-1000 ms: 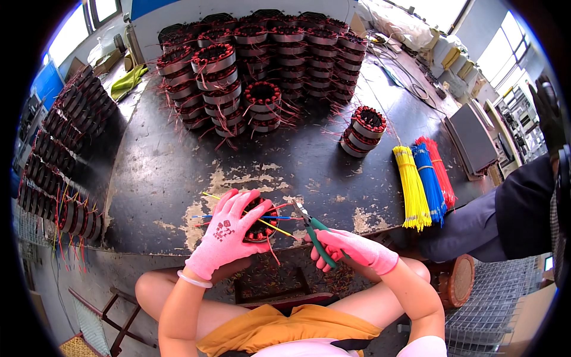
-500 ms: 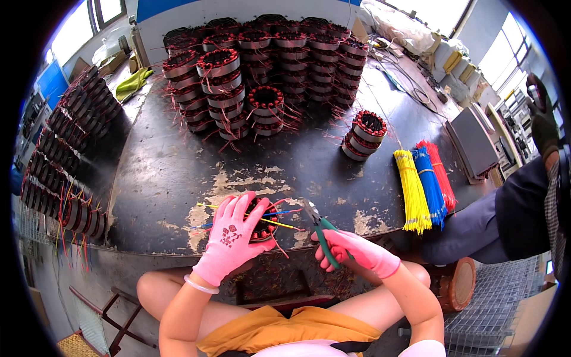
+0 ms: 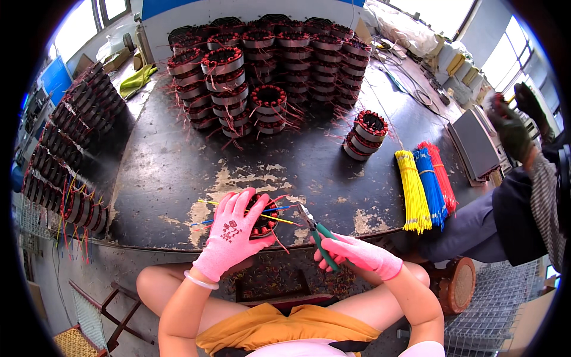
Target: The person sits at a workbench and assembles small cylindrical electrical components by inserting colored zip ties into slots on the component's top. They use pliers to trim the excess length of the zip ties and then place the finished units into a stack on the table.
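My left hand (image 3: 231, 233), in a pink glove, is closed over a ring-shaped motor stator (image 3: 267, 226) at the table's front edge. Yellow and blue wires cross the stator and stick out on both sides, with thin red leads around it. The palm and fingers hide its left part. In my right hand (image 3: 363, 256), also gloved in pink, is a pair of green-handled cutting pliers (image 3: 323, 229). Their jaws point up and left, close by the tip of a blue wire; whether they touch it I cannot tell.
Stacked stators (image 3: 223, 77) fill the table's back, with a short stack (image 3: 365, 135) nearer right. Bundles of yellow (image 3: 411, 190), blue (image 3: 430, 187) and red wires (image 3: 440, 175) lie at right. More stators (image 3: 71, 149) stand left. A co-worker's gloved hand (image 3: 510, 126) is at far right.
The plier jaws have moved slightly left and down, nearer the blue wire's tip. My left hand stays on the stator. The co-worker's hands at far right have shifted, one of them leftward.
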Available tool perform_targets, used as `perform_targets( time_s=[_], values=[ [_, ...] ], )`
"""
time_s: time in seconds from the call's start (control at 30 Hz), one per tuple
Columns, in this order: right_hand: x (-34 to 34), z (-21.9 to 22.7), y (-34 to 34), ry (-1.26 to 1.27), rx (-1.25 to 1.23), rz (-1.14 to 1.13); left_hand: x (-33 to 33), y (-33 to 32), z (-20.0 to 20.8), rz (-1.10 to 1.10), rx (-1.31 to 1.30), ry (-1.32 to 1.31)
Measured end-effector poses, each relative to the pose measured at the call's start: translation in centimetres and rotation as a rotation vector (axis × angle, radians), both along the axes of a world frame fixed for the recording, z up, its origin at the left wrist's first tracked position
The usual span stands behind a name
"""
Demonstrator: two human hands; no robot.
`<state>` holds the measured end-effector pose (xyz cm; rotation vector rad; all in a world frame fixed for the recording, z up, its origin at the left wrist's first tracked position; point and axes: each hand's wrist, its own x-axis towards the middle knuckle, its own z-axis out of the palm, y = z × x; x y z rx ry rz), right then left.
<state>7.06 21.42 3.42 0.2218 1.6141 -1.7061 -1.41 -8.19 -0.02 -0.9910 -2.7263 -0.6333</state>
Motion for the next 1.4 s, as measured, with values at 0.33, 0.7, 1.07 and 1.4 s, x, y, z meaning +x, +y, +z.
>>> perform_targets(
  time_s=[0.33, 0.7, 1.07, 1.4],
  values=[
    [0.4, 0.5, -0.1, -0.017, 0.036, -0.021, 0.0, -0.1, 0.0, -0.002, 0.021, -0.008],
    [-1.2, -0.5, -1.0, 0.074, 0.2, -0.04, -0.1, -0.1, 0.1, -0.017, 0.01, -0.024],
    [0.1, -1.5, 0.8, -0.104, -0.026, -0.058, 0.2, 0.2, 0.8, 0.104, -0.021, -0.047],
    [-1.0, -1.9, 0.6, -0.092, 0.013, -0.008, 0.3, 0.7, 0.4, 0.122, -0.018, 0.012]
  ],
)
